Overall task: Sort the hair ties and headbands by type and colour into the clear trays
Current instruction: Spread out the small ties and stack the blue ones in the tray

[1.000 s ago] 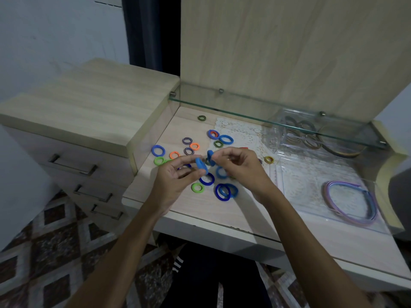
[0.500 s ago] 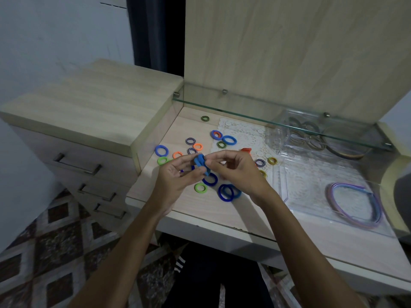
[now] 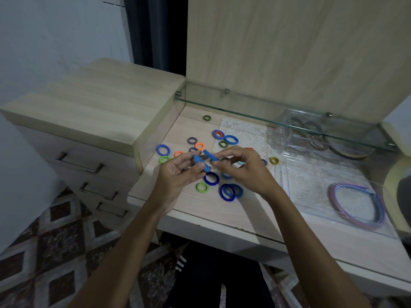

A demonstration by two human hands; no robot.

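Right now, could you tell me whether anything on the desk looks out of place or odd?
One striped hair tie lies alone at the back under the glass shelf, apart from the loose pile. The rest is unsorted scatter, as expected. The left hand and right hand each hold a blue hair tie.

Dim, cool indoor light, seemingly from above. Soft shadows under the pale wood-grain desk top [image 3: 206, 210] edge and beside the light wooden drawer unit [image 3: 93, 112]. Faint sheen along the clear glass shelf [image 3: 289, 121]. Wide-angle bending of straight lines at frame edges. Slight softness and noise throughout; patterned floor tiles [image 3: 55, 252] blurred.
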